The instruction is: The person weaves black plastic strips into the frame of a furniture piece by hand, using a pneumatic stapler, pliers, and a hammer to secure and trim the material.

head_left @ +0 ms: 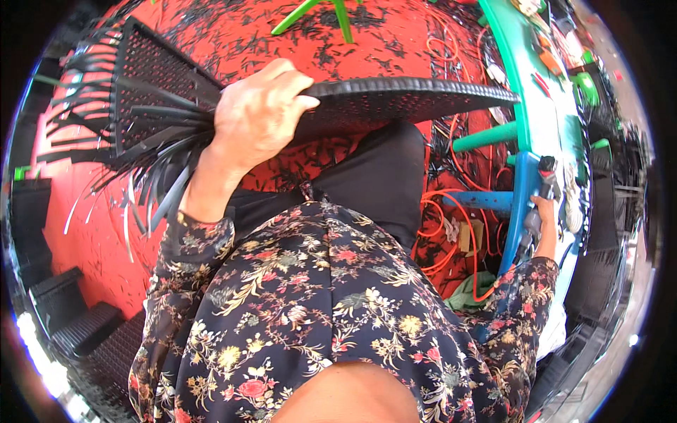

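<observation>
My left hand point(255, 116) is closed around the edge of a black woven panel point(381, 106), holding it up above my lap. The panel's braided rim runs to the right, near a green table edge. Left of that hand, loose black strips point(84, 127) fan out from the weave. My right hand point(544, 215) is wrapped around a dark grey hand tool point(529, 224) at the tables on my right. The tool's exact kind is unclear, as the fingers and the steep angle hide part of it.
A green table point(504, 32) and a blue one point(520, 194) stand at the right with small items on them. An orange hose point(469, 233) coils beside the blue leg. Black scraps litter the red floor point(233, 42). Green stool legs point(342, 20) show at the far side.
</observation>
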`<act>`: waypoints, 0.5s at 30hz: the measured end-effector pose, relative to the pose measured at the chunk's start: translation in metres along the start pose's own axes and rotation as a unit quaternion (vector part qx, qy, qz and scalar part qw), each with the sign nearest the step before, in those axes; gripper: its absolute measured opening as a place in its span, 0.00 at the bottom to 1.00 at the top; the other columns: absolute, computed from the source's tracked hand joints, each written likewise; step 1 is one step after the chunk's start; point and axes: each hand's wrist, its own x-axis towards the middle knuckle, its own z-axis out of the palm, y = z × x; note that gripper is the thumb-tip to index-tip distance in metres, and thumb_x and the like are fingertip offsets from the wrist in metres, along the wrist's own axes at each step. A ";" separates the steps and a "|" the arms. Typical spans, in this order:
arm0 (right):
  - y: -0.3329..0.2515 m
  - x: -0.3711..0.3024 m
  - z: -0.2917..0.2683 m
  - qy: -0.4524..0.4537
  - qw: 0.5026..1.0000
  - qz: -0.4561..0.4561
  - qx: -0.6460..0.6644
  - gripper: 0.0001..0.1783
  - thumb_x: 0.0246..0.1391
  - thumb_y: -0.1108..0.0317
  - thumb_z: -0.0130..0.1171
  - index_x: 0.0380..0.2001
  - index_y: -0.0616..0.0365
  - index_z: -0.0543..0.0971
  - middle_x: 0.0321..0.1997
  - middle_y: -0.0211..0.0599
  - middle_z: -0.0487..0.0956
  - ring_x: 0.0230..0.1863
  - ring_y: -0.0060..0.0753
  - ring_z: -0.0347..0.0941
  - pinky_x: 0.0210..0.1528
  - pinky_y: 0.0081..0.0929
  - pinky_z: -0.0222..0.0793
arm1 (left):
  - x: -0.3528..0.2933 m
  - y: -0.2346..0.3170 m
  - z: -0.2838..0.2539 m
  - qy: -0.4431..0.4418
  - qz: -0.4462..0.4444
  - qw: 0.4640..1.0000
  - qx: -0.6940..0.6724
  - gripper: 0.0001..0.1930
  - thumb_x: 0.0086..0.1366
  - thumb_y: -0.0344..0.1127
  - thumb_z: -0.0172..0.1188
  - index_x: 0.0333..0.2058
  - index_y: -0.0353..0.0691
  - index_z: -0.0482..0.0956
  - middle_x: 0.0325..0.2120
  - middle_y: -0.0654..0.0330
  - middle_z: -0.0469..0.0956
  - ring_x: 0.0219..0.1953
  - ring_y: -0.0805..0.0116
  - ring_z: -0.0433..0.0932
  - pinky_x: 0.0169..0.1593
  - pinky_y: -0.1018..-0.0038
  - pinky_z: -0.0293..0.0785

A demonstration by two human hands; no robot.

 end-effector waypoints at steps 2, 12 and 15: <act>-0.025 -0.009 -0.004 0.037 0.998 0.016 -0.051 0.13 0.39 0.64 0.64 0.22 0.66 0.80 0.20 0.38 0.78 0.22 0.29 0.73 0.28 0.28 0.68 | 0.002 0.008 -0.004 -0.022 -0.026 0.999 0.004 0.08 0.52 0.31 0.64 0.31 0.37 0.76 0.25 0.57 0.74 0.27 0.57 0.76 0.29 0.68 0.72; -0.119 -0.125 -0.063 -0.007 0.985 -0.091 0.148 0.14 0.46 0.68 0.63 0.32 0.62 0.71 0.20 0.30 0.73 0.19 0.22 0.68 0.24 0.23 0.66 | -0.002 0.010 0.020 -0.015 -0.027 0.999 0.012 0.07 0.55 0.33 0.61 0.30 0.39 0.72 0.25 0.59 0.70 0.26 0.56 0.75 0.27 0.65 0.70; -0.185 -0.196 -0.084 -0.045 0.956 -0.159 0.243 0.10 0.50 0.71 0.59 0.34 0.61 0.71 0.21 0.29 0.72 0.22 0.22 0.69 0.29 0.22 0.66 | 0.003 0.006 0.024 -0.012 -0.019 1.000 -0.011 0.08 0.55 0.32 0.60 0.29 0.38 0.71 0.24 0.57 0.70 0.27 0.53 0.74 0.27 0.64 0.69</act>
